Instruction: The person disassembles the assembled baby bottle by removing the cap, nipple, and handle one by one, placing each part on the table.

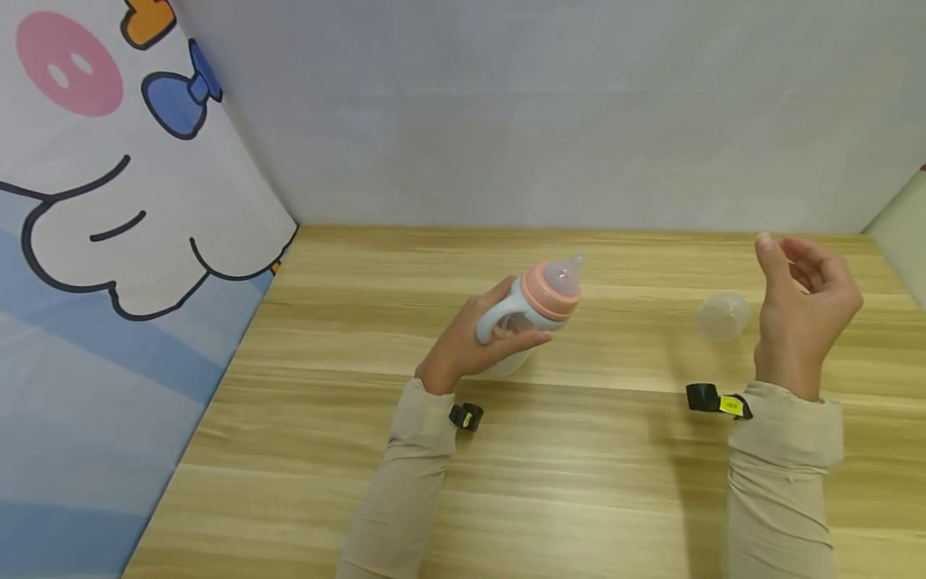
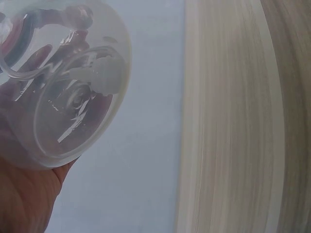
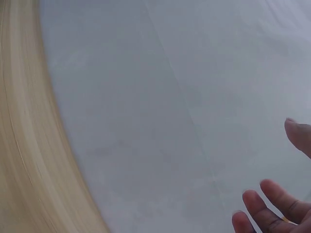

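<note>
My left hand grips a baby bottle around its clear body, near a pale blue handle. The bottle has a pink collar and a clear teat, and it tilts with the teat toward the back right. In the left wrist view the clear base of the bottle faces the camera, with a thin tube and a whitish piece inside. My right hand is raised over the right side of the table, holding nothing, its fingers loosely bent and thumb apart. Left of it, a translucent dome-shaped cap sits on the table.
The wood-grain table meets a pale grey wall at the back. A cartoon-printed cloth borders the left side. Black straps are worn at both wrists.
</note>
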### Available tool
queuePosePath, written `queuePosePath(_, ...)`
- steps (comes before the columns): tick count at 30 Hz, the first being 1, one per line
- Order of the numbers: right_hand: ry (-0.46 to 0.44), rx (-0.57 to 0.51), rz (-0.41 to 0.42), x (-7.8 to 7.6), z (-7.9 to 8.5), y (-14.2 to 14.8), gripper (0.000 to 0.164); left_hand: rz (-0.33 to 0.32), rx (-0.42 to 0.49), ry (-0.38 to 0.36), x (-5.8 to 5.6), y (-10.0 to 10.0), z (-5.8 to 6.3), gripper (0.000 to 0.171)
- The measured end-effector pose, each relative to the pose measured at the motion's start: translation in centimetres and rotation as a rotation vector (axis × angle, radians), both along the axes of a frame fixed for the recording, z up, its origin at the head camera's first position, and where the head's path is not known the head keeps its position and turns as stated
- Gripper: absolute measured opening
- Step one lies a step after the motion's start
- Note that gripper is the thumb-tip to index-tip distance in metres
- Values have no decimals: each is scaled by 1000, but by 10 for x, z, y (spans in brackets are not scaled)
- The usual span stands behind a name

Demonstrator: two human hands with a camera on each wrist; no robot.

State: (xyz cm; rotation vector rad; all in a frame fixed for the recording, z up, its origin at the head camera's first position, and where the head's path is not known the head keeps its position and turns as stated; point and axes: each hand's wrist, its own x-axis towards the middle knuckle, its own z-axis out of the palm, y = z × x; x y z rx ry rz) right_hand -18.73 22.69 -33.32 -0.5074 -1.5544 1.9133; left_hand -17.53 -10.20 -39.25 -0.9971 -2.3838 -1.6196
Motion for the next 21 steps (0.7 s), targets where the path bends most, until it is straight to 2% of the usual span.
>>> queuePosePath(5,79,26,1,2,4,-3,23,-6,6,8,0,1,-1,52)
queuePosePath(10,110,9,15,5,6,-7,24,-26,13,-11,0,3,-2,51)
queuePosePath(21,229,9,57,8,17,-26,25,-1,-1,-16,-2,4,-1,51)
